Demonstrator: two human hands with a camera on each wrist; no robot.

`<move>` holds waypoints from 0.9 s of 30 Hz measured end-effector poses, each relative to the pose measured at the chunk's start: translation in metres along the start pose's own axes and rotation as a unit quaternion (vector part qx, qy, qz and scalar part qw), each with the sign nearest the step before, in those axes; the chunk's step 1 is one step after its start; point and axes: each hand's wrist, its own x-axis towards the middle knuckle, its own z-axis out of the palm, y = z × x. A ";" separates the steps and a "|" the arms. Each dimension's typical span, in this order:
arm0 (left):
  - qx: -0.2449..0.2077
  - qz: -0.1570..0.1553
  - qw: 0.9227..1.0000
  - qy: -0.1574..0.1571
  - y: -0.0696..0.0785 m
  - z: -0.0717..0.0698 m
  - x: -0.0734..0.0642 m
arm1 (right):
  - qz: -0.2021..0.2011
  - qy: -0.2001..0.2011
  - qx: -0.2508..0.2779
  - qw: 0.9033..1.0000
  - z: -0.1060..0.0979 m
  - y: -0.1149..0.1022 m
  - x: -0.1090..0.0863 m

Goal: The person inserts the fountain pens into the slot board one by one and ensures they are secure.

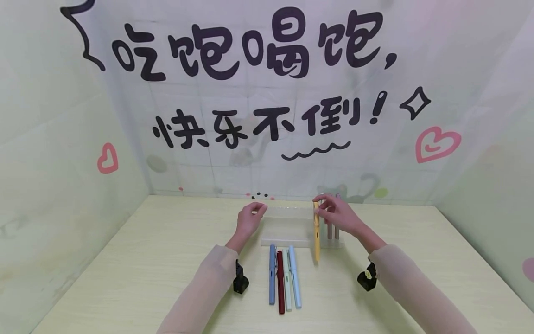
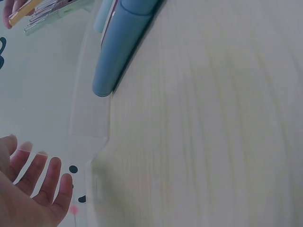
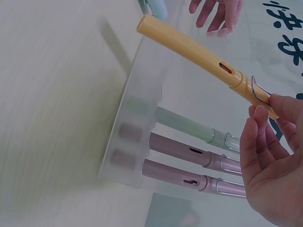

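Observation:
My right hand (image 1: 339, 214) pinches a yellow pen (image 1: 317, 239) by its cap and wire clip, barrel hanging down in front of a clear plastic pen rack (image 1: 281, 242). In the right wrist view, this yellow pen (image 3: 189, 48) slants above the rack, its barrel end away from the hand. Below it, a green pen (image 3: 184, 124) and two mauve pens (image 3: 177, 176) stand in the rack side by side. My left hand (image 1: 249, 218) is at the rack's upper left edge. In the left wrist view its fingers (image 2: 47, 184) look relaxed and slightly spread.
On the table before the rack lie several pens in a row: blue (image 1: 272, 278), dark red (image 1: 281, 283), pale green (image 1: 287, 283) and light blue (image 1: 295, 278). Behind the rack rises a printed backdrop (image 1: 233, 181) with dark lettering. Black wrist cameras (image 1: 240, 283) sit at both sleeves.

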 end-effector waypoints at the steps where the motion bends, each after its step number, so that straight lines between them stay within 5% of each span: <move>1: 0.000 0.001 1.000 0.000 0.000 0.000 0.000 | -0.001 0.002 0.001 1.000 -0.001 0.001 0.001; 7: 0.003 -0.001 1.000 -0.001 0.000 0.000 0.000 | -0.012 0.013 0.006 1.000 -0.004 0.018 0.010; 13: 0.002 0.001 1.000 -0.002 0.001 0.000 0.000 | -0.020 0.030 0.003 0.999 -0.007 -0.002 0.006; 21: 0.003 0.006 1.000 -0.001 0.000 -0.001 -0.001 | -0.025 0.072 -0.009 0.997 -0.010 -0.004 0.007; 27: 0.004 0.006 1.000 -0.001 0.001 -0.001 -0.002 | -0.033 0.109 -0.018 0.993 -0.011 0.015 0.014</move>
